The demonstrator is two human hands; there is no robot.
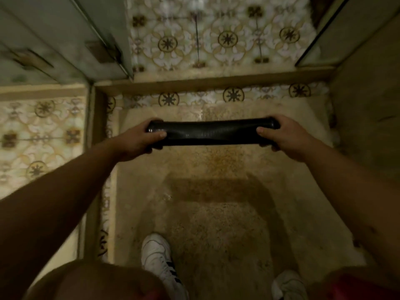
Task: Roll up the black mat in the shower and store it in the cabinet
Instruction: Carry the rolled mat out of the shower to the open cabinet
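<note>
The black mat point(211, 133) is rolled into a tight horizontal tube and held in the air above the beige shower floor point(216, 213). My left hand point(138, 140) grips its left end with the thumb on top. My right hand point(281, 135) grips its right end the same way. The roll sags slightly in the middle. No cabinet is clearly visible.
A raised threshold point(216, 80) crosses the far side of the shower, with patterned floor tiles point(216, 37) beyond. A glass door panel point(104, 37) stands at the upper left and another edge point(320, 37) at the upper right. My white shoes point(158, 258) stand below.
</note>
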